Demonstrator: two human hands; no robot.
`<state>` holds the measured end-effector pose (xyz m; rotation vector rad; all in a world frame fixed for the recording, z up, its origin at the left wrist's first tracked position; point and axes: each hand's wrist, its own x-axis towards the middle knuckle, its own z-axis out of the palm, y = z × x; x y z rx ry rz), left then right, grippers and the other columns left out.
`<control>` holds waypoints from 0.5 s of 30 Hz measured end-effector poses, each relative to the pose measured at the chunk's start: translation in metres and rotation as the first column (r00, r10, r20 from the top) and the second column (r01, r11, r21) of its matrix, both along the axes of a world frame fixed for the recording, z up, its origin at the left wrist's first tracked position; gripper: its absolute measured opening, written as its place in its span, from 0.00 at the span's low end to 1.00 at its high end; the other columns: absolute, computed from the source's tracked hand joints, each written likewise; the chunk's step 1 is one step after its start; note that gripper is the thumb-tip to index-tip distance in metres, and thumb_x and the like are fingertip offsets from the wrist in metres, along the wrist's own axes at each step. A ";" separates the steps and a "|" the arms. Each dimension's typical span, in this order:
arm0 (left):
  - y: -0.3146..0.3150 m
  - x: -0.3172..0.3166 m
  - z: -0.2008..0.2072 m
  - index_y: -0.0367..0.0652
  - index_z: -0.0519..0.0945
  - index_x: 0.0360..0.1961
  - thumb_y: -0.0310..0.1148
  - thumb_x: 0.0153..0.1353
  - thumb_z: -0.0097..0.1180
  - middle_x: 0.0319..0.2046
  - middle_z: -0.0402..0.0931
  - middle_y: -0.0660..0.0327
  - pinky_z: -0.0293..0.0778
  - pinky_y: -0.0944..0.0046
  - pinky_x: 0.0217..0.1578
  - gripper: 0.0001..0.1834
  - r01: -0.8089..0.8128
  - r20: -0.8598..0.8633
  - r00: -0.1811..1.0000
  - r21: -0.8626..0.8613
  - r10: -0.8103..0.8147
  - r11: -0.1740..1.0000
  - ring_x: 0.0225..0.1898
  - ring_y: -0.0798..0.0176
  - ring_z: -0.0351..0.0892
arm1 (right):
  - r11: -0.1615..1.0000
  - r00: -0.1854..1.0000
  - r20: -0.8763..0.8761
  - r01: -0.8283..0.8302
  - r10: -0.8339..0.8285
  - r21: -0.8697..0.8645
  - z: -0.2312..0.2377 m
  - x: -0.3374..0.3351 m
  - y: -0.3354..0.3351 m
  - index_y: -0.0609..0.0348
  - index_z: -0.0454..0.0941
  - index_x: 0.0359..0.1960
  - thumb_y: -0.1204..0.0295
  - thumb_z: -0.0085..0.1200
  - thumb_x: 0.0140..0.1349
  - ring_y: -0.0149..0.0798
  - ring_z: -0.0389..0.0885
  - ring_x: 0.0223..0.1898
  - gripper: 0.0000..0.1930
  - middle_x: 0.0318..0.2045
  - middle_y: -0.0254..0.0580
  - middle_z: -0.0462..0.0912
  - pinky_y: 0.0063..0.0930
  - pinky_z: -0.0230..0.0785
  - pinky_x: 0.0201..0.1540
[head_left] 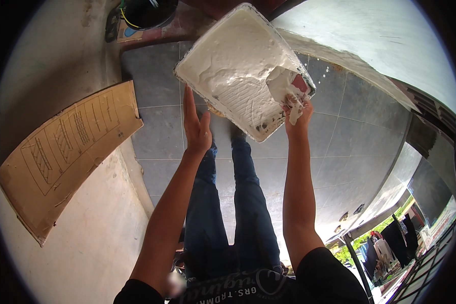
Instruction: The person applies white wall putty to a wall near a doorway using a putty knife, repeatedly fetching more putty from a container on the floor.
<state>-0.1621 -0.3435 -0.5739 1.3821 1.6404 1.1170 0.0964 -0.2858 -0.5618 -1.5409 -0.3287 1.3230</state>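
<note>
Through the head camera I see a rectangular tray [259, 136] of white paste [238, 45] above a grey tiled floor [334, 129], turned cornerwise. The person's hands are well apart. The left hand [196, 124] is spread, fingers straight, fingertips at the tray's left corner. The right hand [298, 115], smeared with paste, has its fingers curled at the right corner beside a reddish patch [300, 82]; I cannot tell what they grip. A cardboard sheet [71, 149] leans at left.

Daylight glare lower right; edges dark, bowed.
</note>
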 end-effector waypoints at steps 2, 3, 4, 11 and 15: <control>0.002 0.003 0.004 0.31 0.48 0.69 0.47 0.66 0.38 0.69 0.45 0.40 0.43 0.48 0.69 0.38 0.006 -0.011 1.000 0.012 -0.006 1.000 0.71 0.40 0.46 | 0.999 0.998 -0.057 0.017 -0.014 0.046 0.002 0.001 -0.002 0.65 0.70 0.51 0.79 0.55 0.59 0.41 0.80 0.44 0.17 0.46 0.45 0.78 0.33 0.79 0.43; 0.003 0.005 0.008 0.31 0.47 0.69 0.45 0.66 0.38 0.69 0.45 0.40 0.43 0.48 0.69 0.38 0.001 -0.012 1.000 0.009 0.000 1.000 0.71 0.40 0.45 | 0.996 0.993 -0.115 0.036 -0.026 0.087 0.004 0.001 -0.002 0.65 0.70 0.50 0.79 0.53 0.59 0.42 0.80 0.44 0.16 0.45 0.45 0.78 0.34 0.79 0.43; 0.004 0.008 0.012 0.30 0.47 0.69 0.44 0.66 0.39 0.70 0.45 0.40 0.43 0.48 0.69 0.38 -0.005 -0.013 1.000 0.008 0.005 1.000 0.71 0.40 0.45 | 0.995 0.993 -0.115 0.036 -0.025 0.098 0.008 0.003 -0.002 0.65 0.70 0.50 0.79 0.53 0.59 0.42 0.80 0.44 0.16 0.45 0.45 0.78 0.34 0.79 0.43; 0.025 0.027 0.086 0.30 0.46 0.69 0.41 0.66 0.37 0.69 0.45 0.39 0.43 0.49 0.69 0.37 0.001 0.055 0.998 0.095 -0.006 0.995 0.70 0.39 0.45 | 0.972 0.908 -0.408 0.009 0.090 0.233 0.062 0.012 -0.008 0.63 0.70 0.52 0.80 0.54 0.57 0.42 0.82 0.43 0.19 0.46 0.46 0.78 0.37 0.82 0.43; 0.037 0.039 0.148 0.29 0.46 0.69 0.39 0.66 0.36 0.69 0.45 0.39 0.42 0.51 0.69 0.36 0.013 0.143 0.989 0.229 -0.047 0.973 0.71 0.42 0.46 | 0.958 0.835 -0.504 -0.087 0.220 0.275 0.112 0.012 -0.014 0.60 0.69 0.53 0.75 0.55 0.57 0.37 0.83 0.41 0.21 0.45 0.40 0.79 0.33 0.82 0.40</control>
